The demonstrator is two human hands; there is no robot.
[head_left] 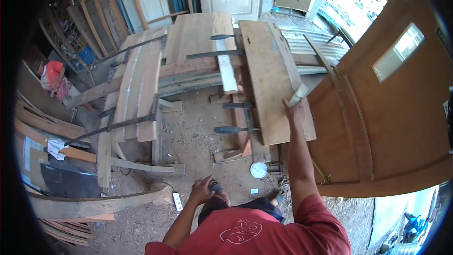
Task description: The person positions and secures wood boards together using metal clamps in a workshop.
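right hand (294, 109): grips pale block (298, 95); by wooden panel (266, 75); left hand (202, 191): lowered

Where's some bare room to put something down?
The wide panel has bare wood beyond the pale piece in the right hand. The floor has open room between the clamped boards and the dark handle, though it's littered. It's crowded far left, among stacked planks.

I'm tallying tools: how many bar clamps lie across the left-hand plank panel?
2: one bar clamp across the far end of the plank panel, another bar clamp across its near end. Any underneath would be hidden.
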